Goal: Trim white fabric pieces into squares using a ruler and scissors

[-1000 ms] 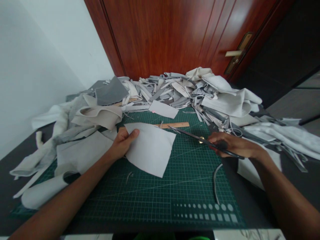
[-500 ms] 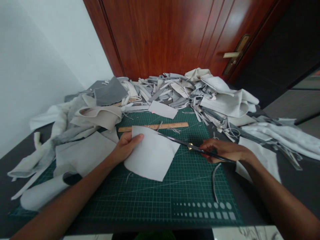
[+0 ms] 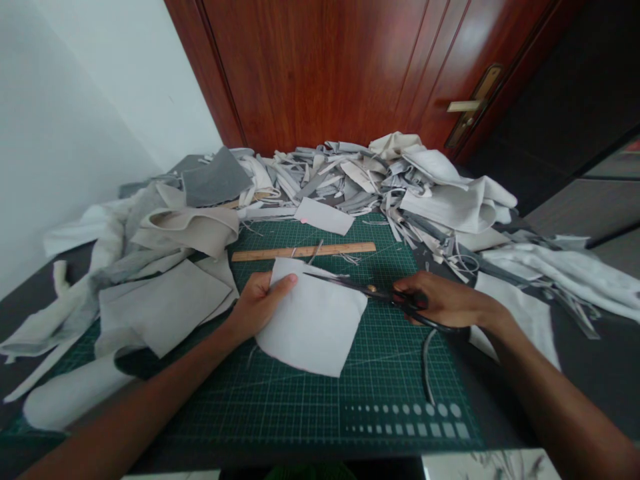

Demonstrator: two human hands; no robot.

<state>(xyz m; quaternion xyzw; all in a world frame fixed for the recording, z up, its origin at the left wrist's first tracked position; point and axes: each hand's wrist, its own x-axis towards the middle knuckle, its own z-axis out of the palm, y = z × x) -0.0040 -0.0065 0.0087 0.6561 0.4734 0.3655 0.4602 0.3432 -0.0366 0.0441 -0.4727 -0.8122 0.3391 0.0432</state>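
Note:
My left hand [image 3: 263,298] pinches the upper left corner of a white piece of fabric [image 3: 313,320], thumb on top. The piece has a curved lower edge and is held over the green cutting mat [image 3: 280,413]. In my right hand [image 3: 433,300] is a pair of black-handled scissors [image 3: 373,289], fingers through the handles. Their blades are parted along the fabric's top edge, with a thin strip lying between them. Behind the fabric, a wooden ruler [image 3: 345,249] lies across the mat.
Fabric scraps [image 3: 325,177] are heaped at the back, before a wooden door [image 3: 320,73]. Larger folded pieces [image 3: 165,300] lie at left, more cloth [image 3: 460,200] at right. A small white rectangle [image 3: 325,215] sits beyond the ruler. One grey strip [image 3: 427,367] rests on the mat's right side.
The scissor blades have opened and shifted left along the fabric's top edge. The fabric has turned slightly and come a little lower, nearer to me.

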